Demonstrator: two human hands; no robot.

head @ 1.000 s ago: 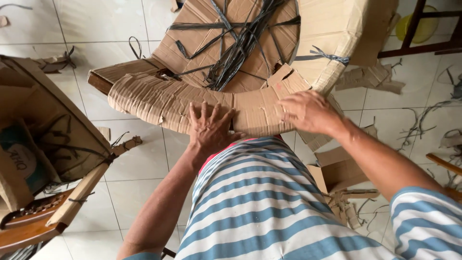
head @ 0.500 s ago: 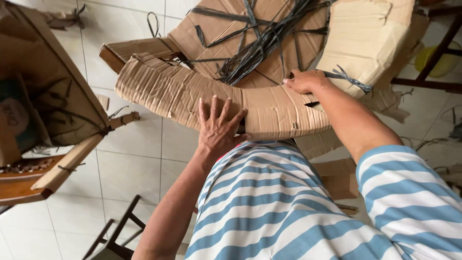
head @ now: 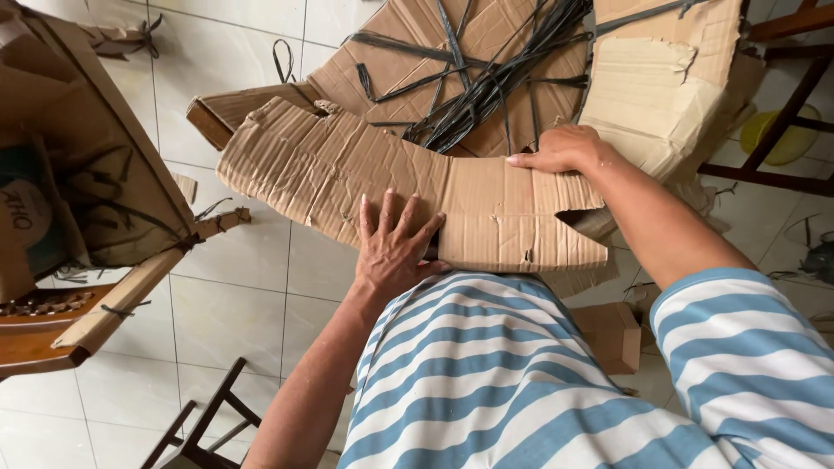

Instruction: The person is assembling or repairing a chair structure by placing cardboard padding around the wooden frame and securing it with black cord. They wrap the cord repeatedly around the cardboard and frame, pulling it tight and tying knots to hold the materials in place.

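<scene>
Floor is pale square tile with thin dark grout lines. No table; everything sits on or just above the floor.

Room is cluttered with cardboard. Three big pieces in view:
- crumpled cardboard sheet, creased all over, lying across in front of me, just above my striped shirt
- flat cardboard panel behind it, with a bundle of black straps heaped on top; too tangled to count
- folded cardboard stack at upper right, torn face, one strap across its top

Also one open box at left with loose straps on it, resting on wooden furniture. One small cardboard block on the floor beside my right side. One dark chair frame bottom left, one more dark wooden frame at right with a yellow bowl behind it.

Hands, two, both mine:
- left hand: flat, fingers spread wide, palm pressed down on the near edge of the crumpled sheet. No pinch, just pressing.
- right hand: resting on the sheet's far edge, fingers extended toward the left. Can't tell whether fingers curl under the edge.

The sheet spans between both hands, its left end sticking out past my left hand over the tile.
</scene>
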